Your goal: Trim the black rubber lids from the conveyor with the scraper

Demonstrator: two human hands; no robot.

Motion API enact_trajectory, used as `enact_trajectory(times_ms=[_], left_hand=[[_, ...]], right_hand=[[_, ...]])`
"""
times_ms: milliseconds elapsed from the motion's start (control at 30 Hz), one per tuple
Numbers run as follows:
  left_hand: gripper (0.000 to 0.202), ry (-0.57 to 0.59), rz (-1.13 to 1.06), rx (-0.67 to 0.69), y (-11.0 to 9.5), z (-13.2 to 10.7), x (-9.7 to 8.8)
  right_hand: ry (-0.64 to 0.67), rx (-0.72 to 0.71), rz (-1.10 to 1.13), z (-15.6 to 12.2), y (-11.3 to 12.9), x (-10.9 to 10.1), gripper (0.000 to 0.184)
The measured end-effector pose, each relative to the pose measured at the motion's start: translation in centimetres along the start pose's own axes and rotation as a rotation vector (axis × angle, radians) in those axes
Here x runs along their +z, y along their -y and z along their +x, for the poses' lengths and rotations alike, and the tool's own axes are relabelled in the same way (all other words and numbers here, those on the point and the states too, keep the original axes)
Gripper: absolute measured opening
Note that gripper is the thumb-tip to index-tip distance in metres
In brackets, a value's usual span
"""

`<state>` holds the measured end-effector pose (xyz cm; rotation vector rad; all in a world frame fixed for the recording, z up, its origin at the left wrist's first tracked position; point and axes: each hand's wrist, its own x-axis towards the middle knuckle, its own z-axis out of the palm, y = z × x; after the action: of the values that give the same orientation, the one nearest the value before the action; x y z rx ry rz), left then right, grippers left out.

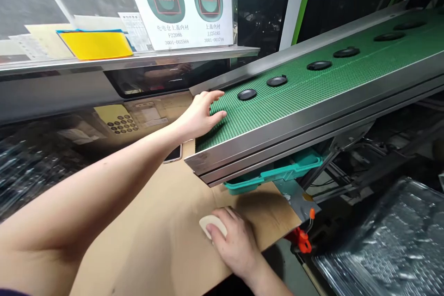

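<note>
My left hand (204,113) reaches over the near end of a green conveyor belt (243,118), thumb and fingers apart with nothing between them. Just beyond its fingertips lies a black oval disc-like part (247,95), and a second black part (276,81) sits a little farther up the belt. Low over the cardboard-covered table, my right hand (236,240) grips a cream-coloured oval piece (207,223) between thumb and fingers. The far side of that piece is hidden by the hand.
Several more black parts lie along the belt, up to the right. A teal plastic tray (277,173) sits under the conveyor's metal side rail (249,150). An orange-red clamp (304,239) grips the table corner. Clear plastic trays (388,245) stand at lower right; a phone (174,154) lies by the belt.
</note>
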<state>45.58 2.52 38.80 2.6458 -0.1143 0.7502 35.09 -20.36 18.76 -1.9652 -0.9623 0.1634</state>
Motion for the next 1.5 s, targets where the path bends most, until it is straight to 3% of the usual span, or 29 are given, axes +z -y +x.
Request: enact_trajectory(times_ms=[167,267,367,467,567,700,767,833,900,967,1000,1067,1167,1233,1300,1367,1500], left_hand=[[0.073,-0.011,-0.095,-0.027,0.0,6.5,3.5],[0.074,0.021,-0.141,-0.031,-0.1,9.2,5.1],[0.063,0.047,-0.188,-0.058,-0.2,10.3,5.9],[0.058,-0.019,-0.212,-0.103,0.3,9.0,5.3],[0.055,-0.163,-0.241,-0.079,1.2,4.3,2.9],[0.059,-0.199,-0.166,-0.121,1.6,-7.3,-1.2],[0.064,-0.120,-0.112,-0.223,1.1,-14.0,-2.6],[0.068,0.030,-0.121,-0.353,-0.1,-20.3,-3.1],[0.070,0.267,-0.225,-0.462,-1.6,-25.3,-2.9],[0.071,0.407,-0.380,-0.535,-3.1,-28.8,-2.1],[0.073,0.419,-0.467,-0.561,-3.7,-30.0,-1.6],[0.076,0.327,-0.684,-0.624,-4.6,-31.8,-0.5],[0.065,0.028,-1.177,-0.738,-5.4,-33.5,1.1],[0.048,-0.180,-1.512,-0.818,-5.9,-34.3,1.9],[0.042,-0.304,-1.760,-0.900,-6.3,-34.9,2.2],[0.047,-0.355,-1.913,-0.962,-6.5,-35.3,2.3],[0.043,-0.350,-2.034,-0.975,-6.1,-35.9,2.1]], right_hand=[[-0.005,-0.010,0.016,0.0,-0.3,0.1,0.016],[0.007,-0.016,0.024,0.1,-0.5,0.1,0.018],[0.018,-0.014,0.045,0.0,-0.5,-0.1,0.020],[0.024,-0.028,0.044,0.0,-0.4,-0.3,0.019],[0.015,-0.053,0.020,0.0,-0.2,-0.5,0.016],[-0.017,-0.063,0.003,0.1,-0.5,-0.4,0.014],[-0.014,-0.065,0.005,0.2,-0.8,-0.3,0.014],[-0.004,-0.072,0.005,0.1,-1.2,-0.3,0.015],[0.005,-0.078,0.005,0.0,-1.5,-0.3,0.017],[0.005,-0.085,0.012,-0.4,-1.2,-0.3,0.019],[0.008,-0.094,0.021,-0.7,-0.8,-0.2,0.019],[0.006,-0.130,0.057,-1.5,0.6,0.0,0.018],[-0.015,-0.210,0.118,-3.0,3.6,0.8,0.019],[0.047,-0.261,0.133,-3.8,5.3,1.4,0.022],[0.144,-0.286,0.144,-4.4,6.4,1.8,0.025],[0.166,-0.265,0.151,-4.7,6.9,1.9,0.026],[0.047,-0.201,0.085,-4.9,7.1,1.8,0.025]])
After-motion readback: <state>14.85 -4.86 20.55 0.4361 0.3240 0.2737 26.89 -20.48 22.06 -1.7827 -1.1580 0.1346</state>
